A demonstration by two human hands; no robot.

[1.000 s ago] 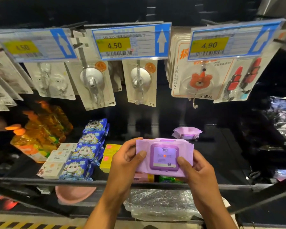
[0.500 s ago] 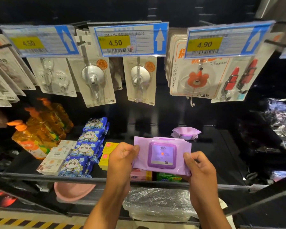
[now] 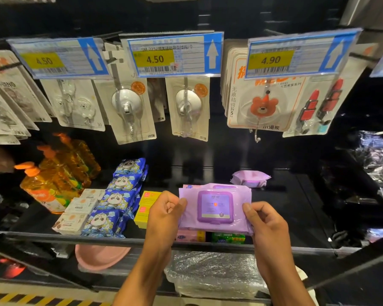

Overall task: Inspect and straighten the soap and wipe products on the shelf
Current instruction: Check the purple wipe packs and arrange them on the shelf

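Hovering above the front edge of the black metal shelf (image 3: 292,208), a flat purple plastic pack of wet wipes with a darker purple hinged lid (image 3: 215,209) is being held level between two bare hands, lid side facing up. The pack's left edge is being pinched by the left hand (image 3: 164,214), whose fingers are curled almost fully closed, the thumb pressing on the upper face. The right edge is being gripped by the right hand (image 3: 266,221), its thumb lying on top beside the lid and the remaining fingers folded underneath, closed on the wrapper. A second purple wipe pack (image 3: 250,178) is lying further back on the shelf, well apart from the held one. Under the held pack, a pink box (image 3: 190,236) and a green packet (image 3: 228,237) are partly being covered at the shelf front. To the left, yellow rectangular boxes (image 3: 145,206) are standing beside a row of blue panda-printed soft packs (image 3: 117,199), which is being flanked by small white and tan soap boxes (image 3: 79,208) and orange pump bottles of liquid (image 3: 51,184). Overhead, carded suction hooks (image 3: 128,109) are hanging behind blue-and-yellow price tags (image 3: 175,55) reading 4.50 and 4.90.
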